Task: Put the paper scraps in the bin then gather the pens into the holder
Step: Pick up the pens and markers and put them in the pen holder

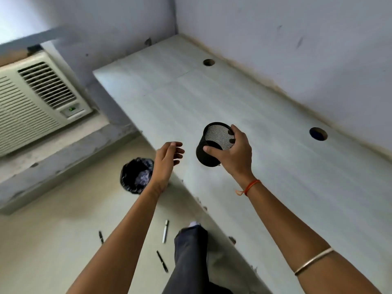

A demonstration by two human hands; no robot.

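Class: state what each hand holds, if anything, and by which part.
The right hand grips the black mesh holder round its side wall; the left hand holds nothing.

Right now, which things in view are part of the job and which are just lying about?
Job: mesh holder, gripped by the right hand; left hand, free; bin with paper scraps inside; white pen, short black pen and long black pen on the floor.

Not job: air conditioner; desk.
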